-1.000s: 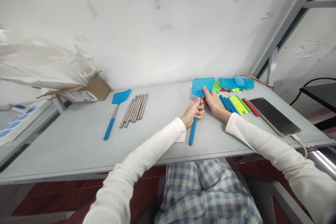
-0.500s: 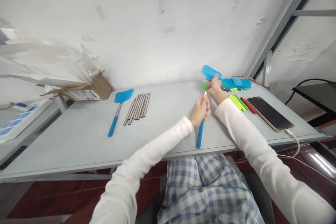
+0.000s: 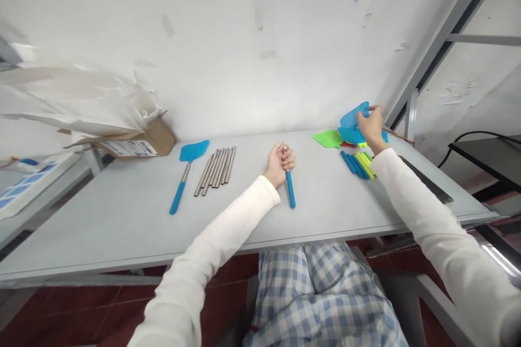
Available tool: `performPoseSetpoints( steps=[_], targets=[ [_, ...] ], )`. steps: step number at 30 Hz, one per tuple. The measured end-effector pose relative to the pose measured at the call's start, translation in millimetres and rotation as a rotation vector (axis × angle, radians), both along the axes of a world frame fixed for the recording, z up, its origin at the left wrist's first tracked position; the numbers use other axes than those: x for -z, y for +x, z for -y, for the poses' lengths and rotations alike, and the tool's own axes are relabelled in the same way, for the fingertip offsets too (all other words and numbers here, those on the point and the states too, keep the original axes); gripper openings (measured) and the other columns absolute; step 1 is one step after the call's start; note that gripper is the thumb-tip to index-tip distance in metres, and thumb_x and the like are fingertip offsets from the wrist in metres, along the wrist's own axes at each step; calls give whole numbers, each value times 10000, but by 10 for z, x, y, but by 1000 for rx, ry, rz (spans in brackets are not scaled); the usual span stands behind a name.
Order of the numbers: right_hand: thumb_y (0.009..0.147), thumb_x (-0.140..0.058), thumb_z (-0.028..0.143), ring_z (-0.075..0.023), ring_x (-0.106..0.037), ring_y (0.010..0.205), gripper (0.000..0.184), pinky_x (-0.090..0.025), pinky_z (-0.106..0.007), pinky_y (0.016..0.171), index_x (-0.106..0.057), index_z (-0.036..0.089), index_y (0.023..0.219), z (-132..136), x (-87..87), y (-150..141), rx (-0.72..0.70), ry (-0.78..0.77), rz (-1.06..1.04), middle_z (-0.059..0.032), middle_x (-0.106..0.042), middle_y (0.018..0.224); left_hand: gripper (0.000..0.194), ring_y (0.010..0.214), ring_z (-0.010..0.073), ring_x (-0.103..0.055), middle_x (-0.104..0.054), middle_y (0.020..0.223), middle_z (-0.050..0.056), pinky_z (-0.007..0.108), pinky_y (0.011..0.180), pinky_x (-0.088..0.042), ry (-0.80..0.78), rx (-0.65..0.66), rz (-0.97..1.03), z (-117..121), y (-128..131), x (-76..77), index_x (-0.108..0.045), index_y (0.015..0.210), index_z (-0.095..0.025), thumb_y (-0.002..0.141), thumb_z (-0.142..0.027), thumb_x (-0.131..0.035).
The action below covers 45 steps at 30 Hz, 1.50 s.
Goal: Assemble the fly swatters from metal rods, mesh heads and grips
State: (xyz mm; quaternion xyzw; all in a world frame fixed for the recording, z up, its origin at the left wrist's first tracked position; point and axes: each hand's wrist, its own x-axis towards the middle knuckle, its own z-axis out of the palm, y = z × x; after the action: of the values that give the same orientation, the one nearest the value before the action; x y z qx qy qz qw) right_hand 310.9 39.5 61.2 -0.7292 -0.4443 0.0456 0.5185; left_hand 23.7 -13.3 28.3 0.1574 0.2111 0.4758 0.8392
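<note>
My left hand (image 3: 280, 165) is closed around a metal rod with a blue handle (image 3: 290, 191), which points down toward the table's near edge. The tip of the rod shows just above my fingers. Over the pile at the right, my right hand (image 3: 372, 126) pinches a blue fly swatter head (image 3: 353, 115) by its edge, raised and tilted. Beneath it lie another blue swatter head (image 3: 350, 135) and a green swatter head (image 3: 328, 139). Several blue handles (image 3: 353, 165) and yellow-green handles (image 3: 365, 165) lie just in front of the pile.
To the left lie several metal tubes (image 3: 215, 170) and a complete blue fly swatter (image 3: 194, 150). A cardboard box (image 3: 157, 138) stands at the back left. My right sleeve partly covers a phone (image 3: 431, 184). A wall rises behind the grey table (image 3: 122, 217).
My right hand has moved right with the blue swatter head, away from my left hand. My left hand has shifted left with the rod and handle. The blue handles have come into view.
</note>
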Motion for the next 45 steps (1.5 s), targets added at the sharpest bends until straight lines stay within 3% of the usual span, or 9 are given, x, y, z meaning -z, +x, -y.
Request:
performPoseSetpoints(
  steps=[5, 9, 12, 20, 26, 31, 36, 42, 45],
  targets=[
    [874, -537, 279, -310, -585, 1066, 395, -444, -445, 895, -467, 123, 1230, 59, 213, 136, 186, -305, 222, -199, -610, 1109, 362, 349, 35, -230, -247, 485, -77, 136, 329, -155, -81, -175, 83, -346, -182, 156, -313, 627, -195, 981, -268, -343],
    [868, -515, 275, -378, -457, 1223, 429, -378, -498, 955, -492, 27, 1217, 97, 415, 160, 312, -354, 531, -298, -508, 1257, 351, 346, 39, -223, -250, 478, -78, 148, 327, -144, -55, -174, 101, -304, -247, 190, -305, 622, -198, 962, -246, -382],
    [887, -468, 301, -387, -428, 1223, 452, -342, -506, 959, -526, -5, 1214, 114, 528, 130, 307, -383, 661, -308, -478, 1287, 343, 349, 44, -218, -239, 481, -79, 156, 326, -142, -51, -178, 107, -254, -234, 185, -295, 618, -201, 940, -230, -409],
    [944, -322, 268, -344, -530, 1063, 423, -345, -492, 922, -684, 50, 975, 113, 610, -93, -23, -375, 746, -264, -632, 1094, 329, 350, 41, -201, -215, 490, -83, 149, 327, -138, -66, -229, 91, -227, -211, 164, -286, 616, -201, 917, -217, -418],
    [944, -348, 264, -336, -566, 989, 373, -335, -460, 888, -650, 81, 1061, 186, 480, -281, -103, -329, 725, -225, -686, 980, 317, 354, 43, -203, -225, 494, -82, 159, 328, -126, -57, -251, 83, -216, -210, 158, -290, 619, -203, 891, -220, -451],
    [989, -320, 309, -274, -573, 988, 362, -310, -397, 895, -652, 165, 984, 507, 338, -871, -567, -108, 791, -145, -692, 1020, 323, 349, 39, -187, -213, 488, -84, 164, 329, -112, -58, -347, 79, -220, -247, 127, -271, 618, -205, 894, -228, -436],
    [991, -363, 436, -230, -560, 886, 372, -326, -362, 847, -628, 175, 971, 903, 473, -1451, -978, -29, 807, -99, -670, 942, 343, 342, 40, -169, -179, 472, -86, 180, 332, -115, -13, -471, 143, -184, -271, 86, -223, 606, -210, 888, -221, -417],
    [981, -376, 377, -186, -497, 735, 251, -344, -352, 828, -492, 196, 852, 1007, 614, -1598, -1061, -201, 605, -50, -586, 795, 435, 321, 41, -92, -82, 442, -100, 194, 317, -64, -123, -498, 24, -199, -256, -39, -121, 602, -216, 906, -209, -432],
    [997, -308, 408, -155, -418, 642, 316, -351, -333, 772, -402, 224, 757, 1010, 599, -1626, -1153, -332, 336, 14, -466, 670, 457, 311, 34, -78, -60, 440, -107, 172, 308, -49, -210, -458, -58, -262, -259, -130, -104, 614, -218, 948, -221, -417]
  ],
)
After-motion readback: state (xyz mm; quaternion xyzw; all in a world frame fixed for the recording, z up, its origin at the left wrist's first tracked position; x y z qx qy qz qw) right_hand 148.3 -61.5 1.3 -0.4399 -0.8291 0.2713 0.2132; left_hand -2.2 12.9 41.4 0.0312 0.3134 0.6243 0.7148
